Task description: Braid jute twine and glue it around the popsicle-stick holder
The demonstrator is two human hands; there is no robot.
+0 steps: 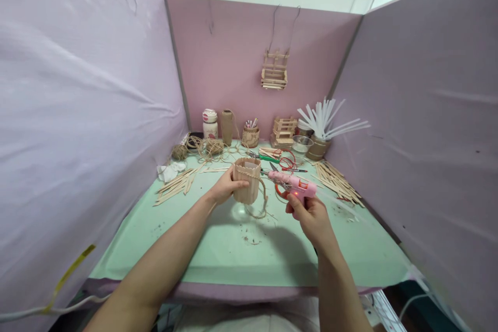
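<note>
My left hand (227,187) is closed round the left side of a cup-shaped holder (245,194) faced with wooden craft sticks, held above the table. A braided cord (265,197) runs round the holder near its rim, and its loose end hangs down on the right. In my right hand (311,212) is a pink hot glue gun (291,182) with a small red light lit. Its nozzle points left and sits close to the holder's right side; whether it touches the cord I cannot tell. Red-handled scissors (280,192) lie partly hidden behind the gun.
Craft sticks lie in piles at left (179,184) and right (338,181). Tangled twine (210,148), a white jar (210,123), green-handled pliers (268,158) and a pot of white glue sticks (318,148) stand or lie farther back. Fabric walls (268,36) enclose three sides.
</note>
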